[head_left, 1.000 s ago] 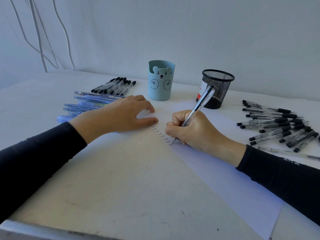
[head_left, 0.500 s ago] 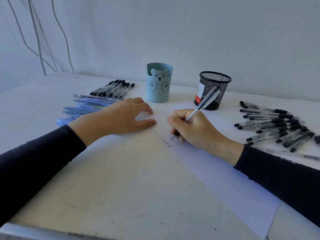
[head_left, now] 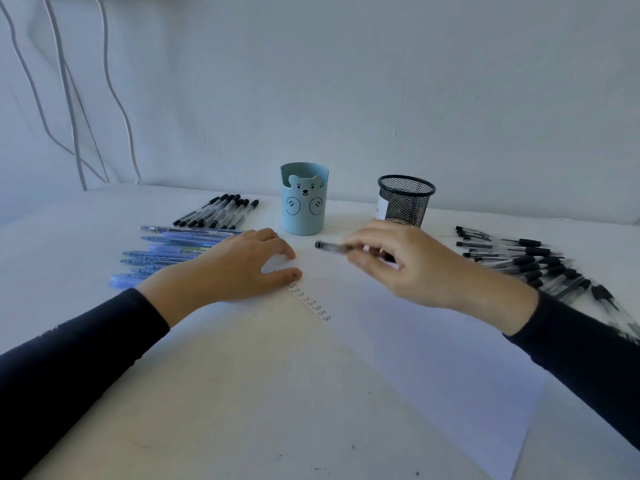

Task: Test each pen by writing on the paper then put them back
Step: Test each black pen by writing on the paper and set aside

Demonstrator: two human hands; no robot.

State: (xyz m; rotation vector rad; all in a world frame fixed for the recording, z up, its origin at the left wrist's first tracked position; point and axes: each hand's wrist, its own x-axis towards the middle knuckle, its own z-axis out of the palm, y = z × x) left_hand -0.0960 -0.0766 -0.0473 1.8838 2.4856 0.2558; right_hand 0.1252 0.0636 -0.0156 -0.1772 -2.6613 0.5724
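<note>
You're pinching the pen (head_left: 329, 247) sideways in your right hand (head_left: 408, 268), hovering over the paper (head_left: 433, 358) toward the back edge of the table (head_left: 207, 393), while your left hand (head_left: 239, 268) is resting on its edge, fingers spread; the pen's looking light, stiff and slick, so be gripping mid-barrel.

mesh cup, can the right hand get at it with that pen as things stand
Probably yes: the right hand holds the pen just in front of the mesh cup, its top is open, and nothing stands between them.

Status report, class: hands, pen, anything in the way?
Left hand rests on paper. Right hand holds pen level, off the paper. Nothing blocking.
</note>
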